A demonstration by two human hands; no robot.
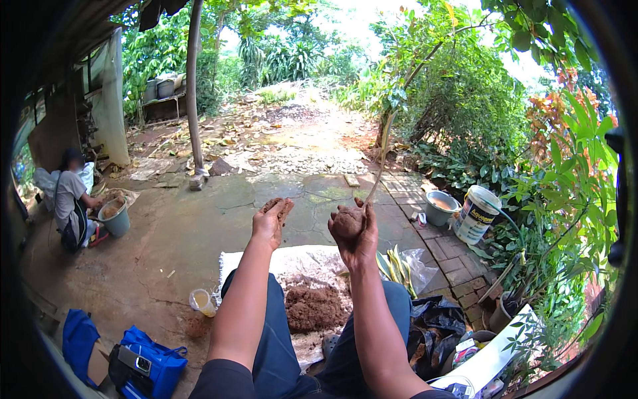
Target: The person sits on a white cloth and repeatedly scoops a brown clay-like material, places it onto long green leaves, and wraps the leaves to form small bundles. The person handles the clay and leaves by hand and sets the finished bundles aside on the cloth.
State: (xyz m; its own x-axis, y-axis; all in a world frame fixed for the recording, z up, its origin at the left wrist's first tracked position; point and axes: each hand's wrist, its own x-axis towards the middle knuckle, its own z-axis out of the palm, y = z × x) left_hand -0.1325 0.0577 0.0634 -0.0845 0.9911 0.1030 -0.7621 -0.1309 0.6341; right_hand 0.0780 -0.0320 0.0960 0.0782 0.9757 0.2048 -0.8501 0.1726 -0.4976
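Note:
My right hand [366,244] cups a rounded ball of damp brown soil [347,223]. From beside the ball rises a long, thin, pale stalk or leaf [383,167]; its lower end is hidden by the fingers. To the left, level with the ball and apart from it, my left hand [267,227] holds a small clump of soil [283,208]. Below, between my knees, a heap of loose brown soil [315,307] lies on a white woven sack [234,267]. Long yellow-green leaves [400,272] rest by my right knee, next to a clear plastic bag [421,269].
A plastic cup of yellowish liquid [202,300] stands left of the sack. Blue bags [154,356] and a phone [133,361] are lower left. Another person [70,199] sits with a grey bucket [114,219]. Pails [476,217] and a black plastic bag [433,324] lie right.

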